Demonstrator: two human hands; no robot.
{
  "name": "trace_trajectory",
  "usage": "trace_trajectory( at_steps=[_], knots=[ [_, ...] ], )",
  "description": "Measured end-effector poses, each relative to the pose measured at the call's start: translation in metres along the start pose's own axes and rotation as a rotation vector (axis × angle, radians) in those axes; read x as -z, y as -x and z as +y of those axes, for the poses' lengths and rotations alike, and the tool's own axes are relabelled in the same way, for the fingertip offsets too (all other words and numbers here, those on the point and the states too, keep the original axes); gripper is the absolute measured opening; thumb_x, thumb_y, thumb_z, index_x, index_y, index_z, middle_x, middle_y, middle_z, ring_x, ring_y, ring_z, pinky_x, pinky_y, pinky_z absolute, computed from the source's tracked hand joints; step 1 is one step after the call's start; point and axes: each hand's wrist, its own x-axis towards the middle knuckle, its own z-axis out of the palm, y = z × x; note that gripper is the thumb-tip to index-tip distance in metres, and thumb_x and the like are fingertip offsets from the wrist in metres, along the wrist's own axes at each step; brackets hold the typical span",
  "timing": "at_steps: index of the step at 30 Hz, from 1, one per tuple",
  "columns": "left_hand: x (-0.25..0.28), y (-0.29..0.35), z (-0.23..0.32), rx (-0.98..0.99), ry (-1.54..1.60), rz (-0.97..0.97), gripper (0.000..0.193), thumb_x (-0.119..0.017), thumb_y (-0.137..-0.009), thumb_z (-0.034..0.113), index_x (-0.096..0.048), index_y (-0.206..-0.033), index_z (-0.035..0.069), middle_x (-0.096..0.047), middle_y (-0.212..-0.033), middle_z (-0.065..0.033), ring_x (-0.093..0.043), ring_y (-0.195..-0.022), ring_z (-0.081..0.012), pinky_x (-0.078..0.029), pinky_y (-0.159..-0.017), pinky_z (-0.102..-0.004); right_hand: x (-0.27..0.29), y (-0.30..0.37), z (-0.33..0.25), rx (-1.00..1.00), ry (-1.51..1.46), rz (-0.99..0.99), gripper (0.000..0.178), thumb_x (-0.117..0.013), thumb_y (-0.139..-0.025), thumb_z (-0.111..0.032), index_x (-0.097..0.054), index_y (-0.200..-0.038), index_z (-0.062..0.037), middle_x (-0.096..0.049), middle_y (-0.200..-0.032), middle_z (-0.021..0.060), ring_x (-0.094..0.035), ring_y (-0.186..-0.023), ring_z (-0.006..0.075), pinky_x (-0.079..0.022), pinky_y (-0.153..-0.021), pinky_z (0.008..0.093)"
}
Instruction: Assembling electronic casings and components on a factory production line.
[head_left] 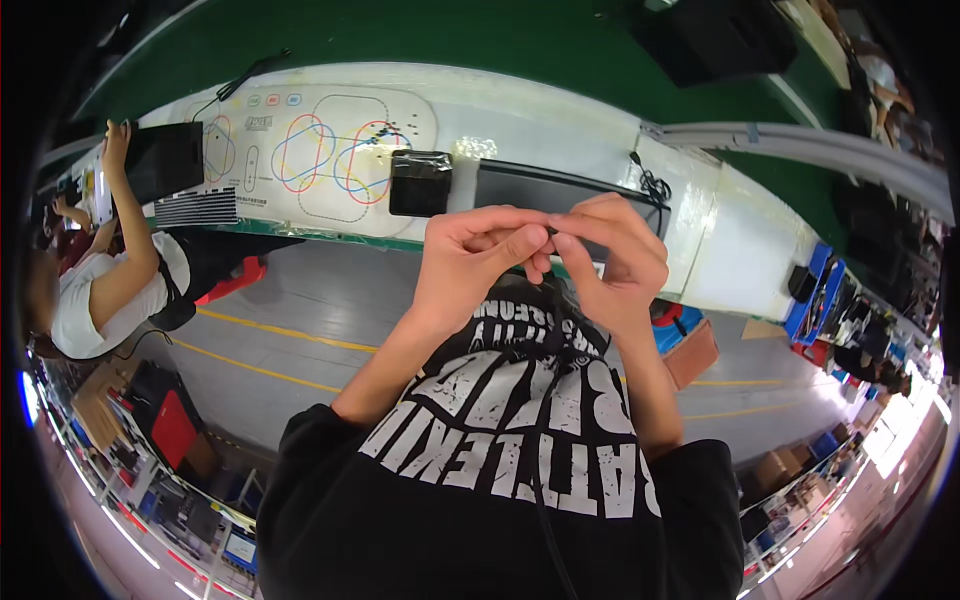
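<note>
My left hand (470, 255) and my right hand (618, 255) meet in front of my chest, near the bench's front edge. Both are closed, thumbs and forefingers pinched together fingertip to fingertip. A tiny dark piece (551, 231) shows between the fingertips, too small and covered to name. Beyond my hands a dark flat rectangular panel (520, 185) lies on the white bench, partly hidden by them. A black square tray (420, 183) sits left of it. Small dark pieces (392, 131) are scattered on a white mat (330, 105) printed with coloured loops.
A coiled black cable (652, 182) lies by the panel's right end. At left, a person in a white top (115, 295) handles a dark panel (168, 160). Below the bench's right part stand a brown carton (690, 355) and blue bins (818, 295) farther right.
</note>
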Motion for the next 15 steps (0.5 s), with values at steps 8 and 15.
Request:
trace_trajectory(
  at_steps=[8,15],
  knots=[
    [-0.044,0.002,-0.017,0.174,0.029,-0.082,0.016,-0.063,-0.091,0.006,-0.066,-0.101,-0.006,-0.066,-0.081,-0.0094,-0.059,-0.066,-0.0122,-0.049,-0.057,-0.0245,0.042,0.033,-0.014,0.089,0.148,0.149,0.027,-0.069,-0.069,0.014,-0.068,-0.094,0.0057,-0.065,-0.083,0.0122,-0.061,-0.074,0.0213,-0.049,-0.064,0.0293],
    [-0.066,0.006,-0.044,0.348,0.087,-0.076,0.018,-0.063,-0.092,0.011,-0.066,-0.101,-0.004,-0.066,-0.082,-0.0079,-0.059,-0.068,-0.0119,-0.047,-0.058,-0.0247,0.068,0.064,-0.007,0.066,0.185,0.224,0.025,-0.072,-0.066,0.015,-0.065,-0.089,0.0062,-0.068,-0.084,0.0159,-0.066,-0.075,0.0239,-0.052,-0.065,0.03]
  ],
)
